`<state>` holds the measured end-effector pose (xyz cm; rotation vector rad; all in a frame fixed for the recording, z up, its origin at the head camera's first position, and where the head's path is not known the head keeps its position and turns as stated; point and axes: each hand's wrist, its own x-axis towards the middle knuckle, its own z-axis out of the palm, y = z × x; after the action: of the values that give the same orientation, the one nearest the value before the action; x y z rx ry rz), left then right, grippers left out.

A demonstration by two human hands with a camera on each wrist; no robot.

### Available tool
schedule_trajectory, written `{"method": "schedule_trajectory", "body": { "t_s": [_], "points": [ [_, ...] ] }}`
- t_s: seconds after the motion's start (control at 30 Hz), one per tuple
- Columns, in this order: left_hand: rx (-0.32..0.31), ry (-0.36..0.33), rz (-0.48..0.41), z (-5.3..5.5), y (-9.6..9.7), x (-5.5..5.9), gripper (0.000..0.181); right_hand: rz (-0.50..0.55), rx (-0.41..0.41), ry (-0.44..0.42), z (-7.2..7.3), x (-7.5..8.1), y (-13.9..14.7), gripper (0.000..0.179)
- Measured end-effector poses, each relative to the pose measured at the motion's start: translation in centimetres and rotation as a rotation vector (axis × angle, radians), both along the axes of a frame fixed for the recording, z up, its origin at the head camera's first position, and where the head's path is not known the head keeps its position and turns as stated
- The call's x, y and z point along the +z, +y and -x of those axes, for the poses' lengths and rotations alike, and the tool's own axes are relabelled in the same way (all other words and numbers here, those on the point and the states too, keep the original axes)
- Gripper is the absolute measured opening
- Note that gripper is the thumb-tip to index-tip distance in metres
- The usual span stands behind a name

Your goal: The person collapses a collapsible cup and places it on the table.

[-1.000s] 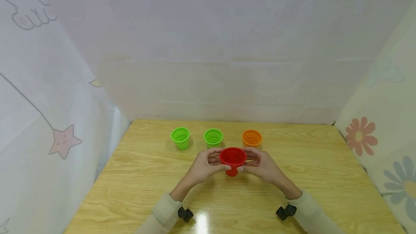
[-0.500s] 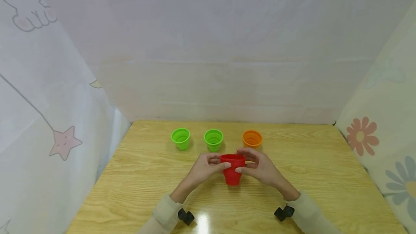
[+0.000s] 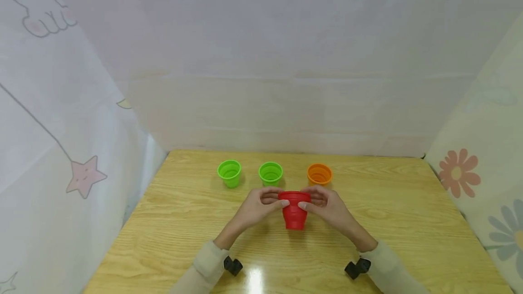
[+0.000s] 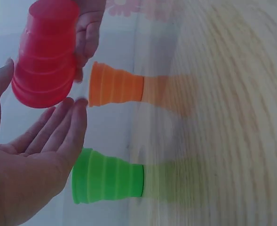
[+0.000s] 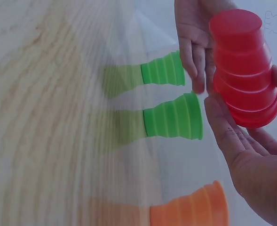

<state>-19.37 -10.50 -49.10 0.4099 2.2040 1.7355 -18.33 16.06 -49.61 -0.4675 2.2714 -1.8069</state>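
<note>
A red collapsible cup (image 3: 294, 216) is held between both hands above the table, its mouth tipped away and its ribbed side and base facing the head camera. My left hand (image 3: 257, 206) grips the rim from the left, thumb on the near side and fingers behind. From the right, my right hand (image 3: 330, 206) pinches the same rim, its thumb also on the near side. The left wrist view shows the red cup (image 4: 46, 54) fully extended in several ridged steps. In the right wrist view, the fingers (image 5: 225, 127) lie along the far side of the cup.
Behind the hands, two green cups (image 3: 229, 173) and an orange cup (image 3: 319, 174) stand upright in a row on the wooden table (image 3: 175, 221). White patterned cloth (image 3: 261, 80) walls the back and sides. Each wrist wears a small black device (image 3: 233, 266).
The red cup has tilted so its mouth turned away and its side came into view. Both hands shifted their hold along the rim, thumbs now on the near wall. The standing cups stay put.
</note>
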Motion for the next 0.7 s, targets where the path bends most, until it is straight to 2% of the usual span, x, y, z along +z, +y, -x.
{"method": "schedule_trajectory", "body": {
  "t_s": [0.17,0.3,0.57,0.7],
  "points": [
    [0.005,-0.003,-0.053,0.3,-0.1,0.2,0.047,0.073,0.012,-0.131,0.1,-0.3,-0.1,0.052],
    [-0.005,0.006,-0.084,0.2,0.2,0.0,0.045,0.095,0.01,-0.19,0.0,-0.9,-0.1,0.052],
    [0.007,-0.027,-0.112,0.2,0.6,-0.6,0.041,0.105,0.093,-0.235,-0.2,-1.3,-0.3,0.049],
    [-0.011,-0.067,-0.15,0.3,0.8,-0.7,0.037,0.075,0.117,-0.206,-0.1,-1.3,-0.2,0.048]
  ]
}}
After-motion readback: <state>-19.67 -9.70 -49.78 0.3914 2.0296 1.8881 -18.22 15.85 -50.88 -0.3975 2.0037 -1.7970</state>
